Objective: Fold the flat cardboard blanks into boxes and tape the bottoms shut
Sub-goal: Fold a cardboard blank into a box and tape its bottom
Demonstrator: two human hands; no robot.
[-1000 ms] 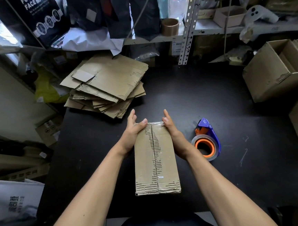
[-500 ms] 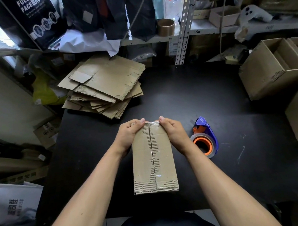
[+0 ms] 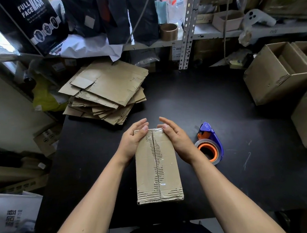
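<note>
A folded cardboard box is seen lying bottom-up on the black table, its centre seam covered by clear tape. The far end of the box is flanked by both hands. The left hand is laid against the left far corner, fingers relaxed and nearly straight, thumb resting on the top face. The right hand is placed likewise at the right far corner, fingers extended. A tape dispenser lies just right of the right wrist. A stack of flat blanks is noted at far left, well apart.
</note>
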